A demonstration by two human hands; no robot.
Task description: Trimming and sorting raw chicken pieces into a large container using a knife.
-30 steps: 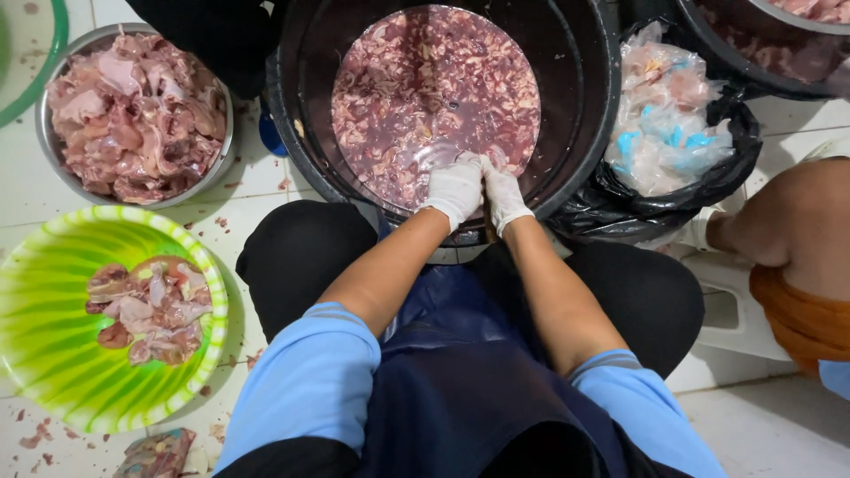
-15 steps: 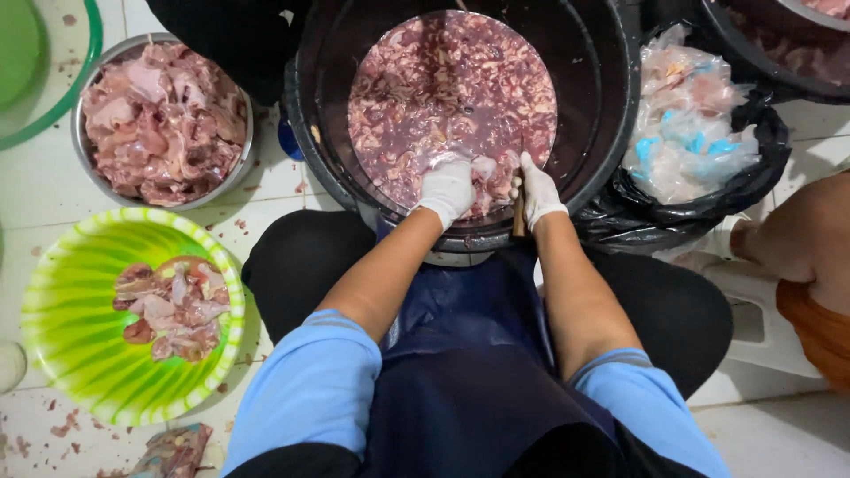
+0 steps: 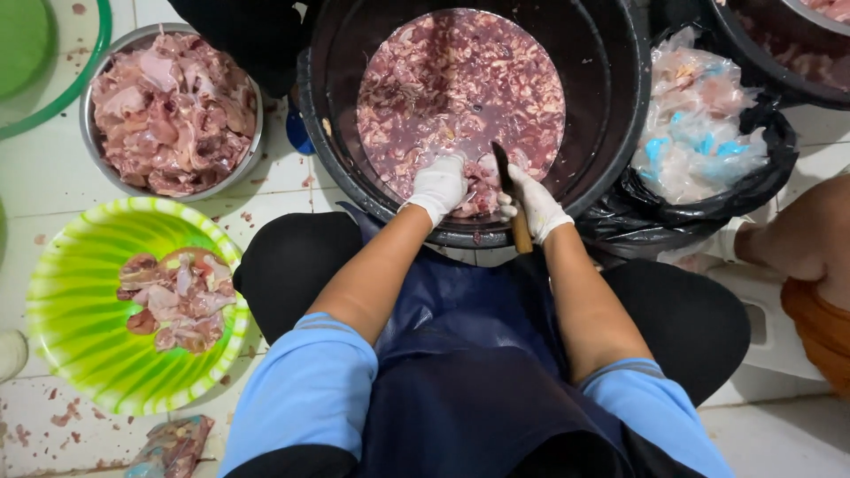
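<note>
I've got both white-gloved hands down at the near rim of the big round black plastic tub [image 3: 620, 133], which is filled with wet, lumpy raw meat pieces in dark red liquid [image 3: 460, 88]. My left hand [image 3: 437, 186] is curled over a pale, glistening chunk of meat [image 3: 475, 196] at the edge of the pile, fingers closed on it. My right hand [image 3: 534, 205] is wrapped tight round the brown wooden handle of a dark-bladed knife [image 3: 511, 195]; the blade points away from me, just beside the chunk, between the two hands.

Left of my left hand, on the white tiled floor [image 3: 40, 177], sits a round steel bowl [image 3: 250, 142] heaped with pinkish, fatty trimmed pieces. Nearer me on that side is a ribbed bright green plastic bowl [image 3: 80, 345] holding a small mound of reddish pieces. Right of my right hand, a black plastic bag [image 3: 708, 212] gapes open, stuffed with crumpled clear and blue wrappers. Beyond that, another person's bare arm [image 3: 797, 239] comes in at the edge. My dark blue apron [image 3: 460, 354] hangs below both forearms.
</note>
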